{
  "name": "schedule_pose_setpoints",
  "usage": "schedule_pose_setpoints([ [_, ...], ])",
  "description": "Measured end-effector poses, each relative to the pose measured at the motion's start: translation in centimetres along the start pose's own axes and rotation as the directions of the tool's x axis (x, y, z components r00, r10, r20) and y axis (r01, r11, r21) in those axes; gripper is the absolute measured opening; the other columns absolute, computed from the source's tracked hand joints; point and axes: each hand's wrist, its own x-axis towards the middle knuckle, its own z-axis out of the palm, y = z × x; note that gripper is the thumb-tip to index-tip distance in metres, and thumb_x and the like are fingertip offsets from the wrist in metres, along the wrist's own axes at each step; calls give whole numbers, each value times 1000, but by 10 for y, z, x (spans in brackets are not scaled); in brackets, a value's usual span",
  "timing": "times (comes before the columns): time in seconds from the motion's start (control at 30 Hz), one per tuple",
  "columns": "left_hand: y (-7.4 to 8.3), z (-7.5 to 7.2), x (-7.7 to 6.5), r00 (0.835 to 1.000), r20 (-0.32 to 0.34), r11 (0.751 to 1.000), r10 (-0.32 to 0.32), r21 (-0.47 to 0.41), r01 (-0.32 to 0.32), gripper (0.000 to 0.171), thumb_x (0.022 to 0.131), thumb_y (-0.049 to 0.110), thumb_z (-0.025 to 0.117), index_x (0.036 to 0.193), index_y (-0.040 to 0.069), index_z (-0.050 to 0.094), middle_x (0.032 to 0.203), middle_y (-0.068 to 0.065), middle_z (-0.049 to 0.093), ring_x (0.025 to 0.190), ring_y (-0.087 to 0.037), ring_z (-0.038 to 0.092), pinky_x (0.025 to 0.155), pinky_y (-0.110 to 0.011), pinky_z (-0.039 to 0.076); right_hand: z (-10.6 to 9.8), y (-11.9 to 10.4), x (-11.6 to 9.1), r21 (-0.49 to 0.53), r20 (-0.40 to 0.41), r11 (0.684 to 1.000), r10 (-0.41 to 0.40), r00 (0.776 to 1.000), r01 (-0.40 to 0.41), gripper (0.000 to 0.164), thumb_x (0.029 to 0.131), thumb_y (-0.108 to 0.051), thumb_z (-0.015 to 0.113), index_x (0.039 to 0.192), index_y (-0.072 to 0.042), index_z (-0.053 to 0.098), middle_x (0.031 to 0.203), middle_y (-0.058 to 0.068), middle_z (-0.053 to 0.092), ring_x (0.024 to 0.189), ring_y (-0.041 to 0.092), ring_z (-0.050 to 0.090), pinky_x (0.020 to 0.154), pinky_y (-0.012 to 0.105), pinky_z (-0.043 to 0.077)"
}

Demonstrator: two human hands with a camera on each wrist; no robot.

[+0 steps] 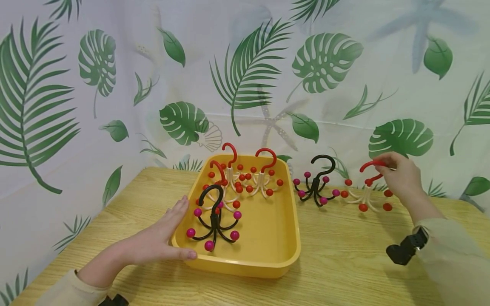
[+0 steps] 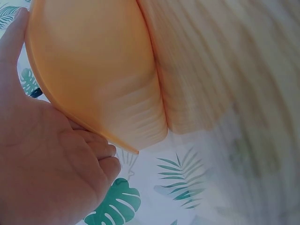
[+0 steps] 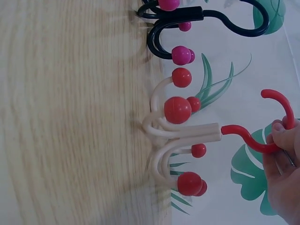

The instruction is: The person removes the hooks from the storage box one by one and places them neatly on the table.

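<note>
In the head view, my right hand pinches the red hook of a white multi-arm hanger with red balls on its arm ends. This hanger stands upright at the table's right, its arms at the tabletop in the right wrist view. Just left of it stands a black multi-arm hanger with magenta balls. My left hand rests against the left side of a yellow tray, fingers along the rim and thumb at the front corner. The tray holds another black hanger in front.
Behind it in the tray stand three white hangers with red hooks, one of them the back right hanger. The tray sits on a wood-grain table. A leaf-printed cloth hangs close behind the table.
</note>
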Motion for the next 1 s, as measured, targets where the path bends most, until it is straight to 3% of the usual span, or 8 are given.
schedule_pose_setpoints([
  [0.23, 0, 0, 0, 1000, -1, 1000, 7, 1, -7, 113, 81, 54, 69, 153, 8, -6, 158, -7, -13, 142, -36, -7, 111, -55, 7, -2, 4, -4, -1, -7, 1000, -19, 1000, 19, 23, 95, -6, 56, 117, 1, 57, 114, 28, 58, 109, 46, 51, 68, 35, 44],
  [0.33, 0, 0, 0, 1000, 1, 1000, 5, -2, -5, 113, 81, 54, 69, 153, 8, -5, 158, -7, -13, 142, -36, -7, 111, -55, 7, -3, 5, -5, 18, 3, 1000, -21, 1000, 21, 27, 95, -6, 57, 121, 2, 56, 117, 28, 57, 112, 48, 49, 77, 45, 48],
  [0.47, 1, 0, 0, 1000, 2, 1000, 2, -7, -2, 113, 81, 54, 69, 153, 8, -5, 158, -7, -13, 142, -36, -7, 111, -55, 7, -5, 0, -6, 49, 23, 998, -31, 999, 30, 36, 96, -9, 57, 130, 2, 50, 127, 28, 52, 119, 50, 43, 91, 59, 41],
  [0.6, 1, 0, 0, 1000, 4, 1000, 0, -10, 0, 113, 81, 54, 69, 153, 8, -6, 158, -7, -13, 142, -37, -7, 111, -55, 7, -8, -15, -7, 99, -9, 993, -66, 998, 67, 44, 96, -14, 55, 138, -5, 45, 140, 23, 43, 98, 39, 52, 69, 42, 48],
  [0.73, 1, 0, 0, 1000, 3, 1000, 5, -9, -5, 113, 81, 53, 69, 153, 8, -6, 158, -7, -13, 142, -37, -7, 110, -56, 7, -7, -46, -10, 250, -82, 959, -113, 990, 130, 45, 95, -10, 49, 140, -10, 46, 148, 14, 35, 117, 31, 45, 84, 46, 39],
  [0.8, 1, 0, 0, 1000, 1, 1000, 10, -11, -10, 113, 81, 53, 69, 153, 8, -6, 158, -7, -13, 142, -38, -7, 110, -56, 7, -4, -63, -11, 324, -108, 929, -152, 982, 180, 45, 94, -6, 47, 138, -8, 47, 147, 11, 36, 138, 28, 21, 100, 55, 25],
  [0.83, 1, 0, 0, 1000, 1, 1000, 10, -13, -10, 113, 81, 53, 69, 153, 7, -5, 158, -7, -13, 142, -38, -6, 110, -57, 7, -1, -71, -11, 341, -122, 915, -185, 975, 216, 44, 93, -4, 48, 136, -6, 49, 145, 11, 38, 139, 28, 21, 105, 56, 19],
  [1.0, 2, 0, 0, 1000, -2, 1000, 4, -14, -4, 113, 81, 53, 69, 153, 7, -5, 158, -7, -12, 142, -38, -5, 110, -57, 7, 16, -104, -15, 364, -154, 849, -352, 923, 384, 39, 89, 4, 54, 127, -1, 55, 136, 12, 47, 131, 28, 34, 108, 40, 24],
])
